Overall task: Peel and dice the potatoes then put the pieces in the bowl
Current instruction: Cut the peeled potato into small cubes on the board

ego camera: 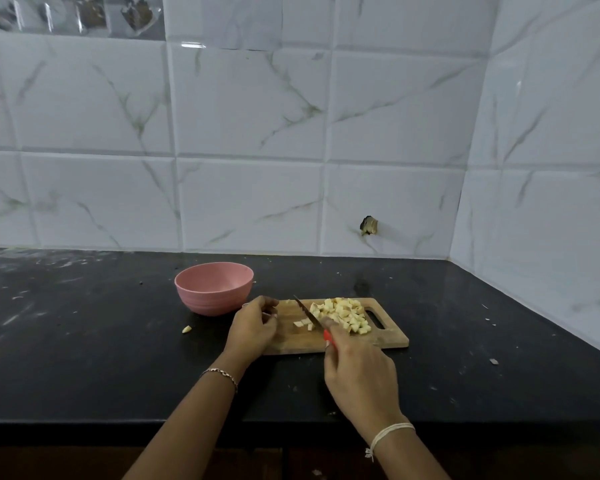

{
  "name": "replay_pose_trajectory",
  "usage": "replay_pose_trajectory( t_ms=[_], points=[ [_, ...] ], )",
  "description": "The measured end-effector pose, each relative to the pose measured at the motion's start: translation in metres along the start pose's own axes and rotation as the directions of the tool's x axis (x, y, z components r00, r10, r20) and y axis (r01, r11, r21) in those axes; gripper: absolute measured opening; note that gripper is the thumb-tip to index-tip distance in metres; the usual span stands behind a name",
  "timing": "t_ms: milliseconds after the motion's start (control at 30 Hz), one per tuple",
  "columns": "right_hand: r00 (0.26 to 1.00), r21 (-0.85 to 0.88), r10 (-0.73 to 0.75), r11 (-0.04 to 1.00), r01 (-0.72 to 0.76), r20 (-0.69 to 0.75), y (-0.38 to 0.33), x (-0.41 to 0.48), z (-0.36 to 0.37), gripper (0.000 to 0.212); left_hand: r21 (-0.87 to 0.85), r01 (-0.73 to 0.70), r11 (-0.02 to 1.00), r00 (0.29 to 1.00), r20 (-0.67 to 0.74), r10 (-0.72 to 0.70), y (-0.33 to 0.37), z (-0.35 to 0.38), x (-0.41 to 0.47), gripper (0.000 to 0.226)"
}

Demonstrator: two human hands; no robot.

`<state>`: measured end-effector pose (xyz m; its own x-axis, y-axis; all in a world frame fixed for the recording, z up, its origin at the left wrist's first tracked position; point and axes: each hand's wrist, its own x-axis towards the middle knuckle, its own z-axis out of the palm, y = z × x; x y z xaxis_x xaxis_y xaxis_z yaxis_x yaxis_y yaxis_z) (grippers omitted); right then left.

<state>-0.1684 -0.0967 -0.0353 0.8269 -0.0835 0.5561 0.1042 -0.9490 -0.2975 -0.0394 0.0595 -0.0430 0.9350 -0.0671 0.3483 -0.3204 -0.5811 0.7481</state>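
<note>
Our right hand [357, 368] grips the knife [307, 311], our left hand [255, 327] curls at the board's [388, 337] nine o'clock edge, contents unclear, so we should tuck fingertips, then sweep the potato cubes [343, 315] toward the bowl [213, 287] at ten o'clock.

wooden board [388, 339], glossy tiles [250, 109], matt bowl [212, 292]

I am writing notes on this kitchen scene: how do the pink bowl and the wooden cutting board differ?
The bowl is pink, round and deep; the cutting board is brown wood, flat and rectangular, with a handle slot. The bowl's visible inside shows no potato; the cutting board carries the diced potato. Both rest on the black counter, the bowl at the left.
</note>
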Motion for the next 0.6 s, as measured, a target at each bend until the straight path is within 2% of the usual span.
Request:
replay_pose_trajectory(
  t_ms=[167,400,500,600],
  points=[
    [0.990,-0.005,0.060,0.998,-0.061,-0.126,0.035,0.015,-0.015,0.031,-0.066,0.020,0.998,0.999,0.039,-0.018,0.000,0.002,0.015,0.037],
    [0.978,0.001,0.183,0.983,-0.183,-0.096,0.087,0.055,-0.017,0.027,0.148,-0.034,0.988,0.973,0.233,-0.002,0.002,0.006,0.046,0.054],
    [0.973,-0.056,0.216,0.974,-0.221,-0.079,0.102,0.066,-0.015,0.028,0.176,-0.048,0.983,0.957,0.289,-0.005,0.005,0.013,0.055,0.054],
    [0.973,-0.093,0.225,0.969,-0.230,-0.059,0.111,0.071,-0.006,0.030,0.155,-0.041,0.987,0.960,0.279,-0.004,0.001,0.020,0.062,0.053]
  ],
)
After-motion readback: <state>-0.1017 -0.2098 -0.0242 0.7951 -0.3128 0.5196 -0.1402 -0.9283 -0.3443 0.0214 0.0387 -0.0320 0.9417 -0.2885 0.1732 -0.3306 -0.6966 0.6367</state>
